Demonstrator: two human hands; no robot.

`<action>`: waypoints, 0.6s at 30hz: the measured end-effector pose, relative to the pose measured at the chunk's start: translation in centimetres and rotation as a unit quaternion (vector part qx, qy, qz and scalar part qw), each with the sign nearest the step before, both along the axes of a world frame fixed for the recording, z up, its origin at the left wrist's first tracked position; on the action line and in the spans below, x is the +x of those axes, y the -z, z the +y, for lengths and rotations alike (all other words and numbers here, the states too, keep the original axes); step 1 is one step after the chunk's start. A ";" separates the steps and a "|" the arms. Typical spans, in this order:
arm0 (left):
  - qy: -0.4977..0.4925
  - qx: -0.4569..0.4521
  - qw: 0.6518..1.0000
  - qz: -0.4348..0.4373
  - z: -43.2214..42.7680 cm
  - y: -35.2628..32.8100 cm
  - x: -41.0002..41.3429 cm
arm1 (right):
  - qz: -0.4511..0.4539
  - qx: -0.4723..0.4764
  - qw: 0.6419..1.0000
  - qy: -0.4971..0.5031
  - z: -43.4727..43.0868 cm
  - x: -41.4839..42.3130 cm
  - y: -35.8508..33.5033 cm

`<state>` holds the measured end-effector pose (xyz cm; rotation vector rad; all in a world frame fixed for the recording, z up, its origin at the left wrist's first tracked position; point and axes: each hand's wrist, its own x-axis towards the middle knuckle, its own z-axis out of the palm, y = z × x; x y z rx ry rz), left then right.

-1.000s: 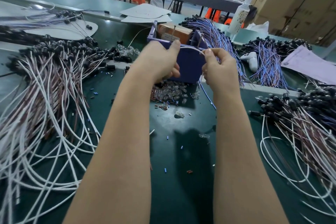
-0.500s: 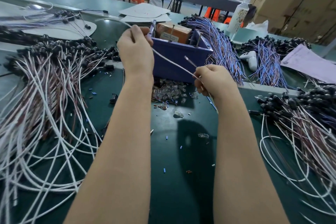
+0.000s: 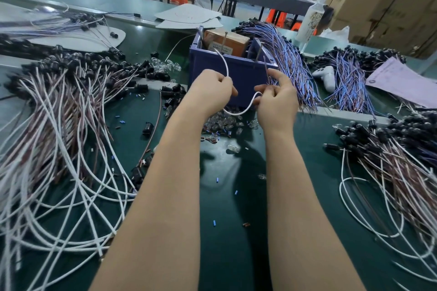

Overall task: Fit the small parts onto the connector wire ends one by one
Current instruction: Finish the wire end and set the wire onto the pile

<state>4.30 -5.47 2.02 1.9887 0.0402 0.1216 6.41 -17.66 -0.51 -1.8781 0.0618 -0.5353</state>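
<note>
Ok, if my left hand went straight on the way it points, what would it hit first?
Probably the front wall of the blue bin, right beyond the left hand, which pinches a white wire. How near they are is hard to tell from this view.

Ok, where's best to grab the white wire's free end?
Pinch it just below the tip, from above: the white wire arcs up clear of the left hand, while its other stretch sags to the right hand.

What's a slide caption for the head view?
Left hand and right hand hold a white wire before a blue bin.
</note>
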 end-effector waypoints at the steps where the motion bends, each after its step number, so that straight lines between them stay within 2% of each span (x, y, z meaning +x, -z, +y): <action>1: 0.006 0.003 1.000 0.002 -0.1 0.0 0.0 | 0.003 0.002 1.000 -0.004 0.0 0.0 0.0; 9: 0.042 0.043 0.998 0.015 -0.3 -0.1 0.1 | 0.005 -0.017 1.000 -0.016 0.2 -0.1 -0.2; 18: 0.040 0.033 0.999 -0.014 -0.5 0.2 0.3 | 0.004 -0.028 0.999 -0.028 0.2 0.0 -0.1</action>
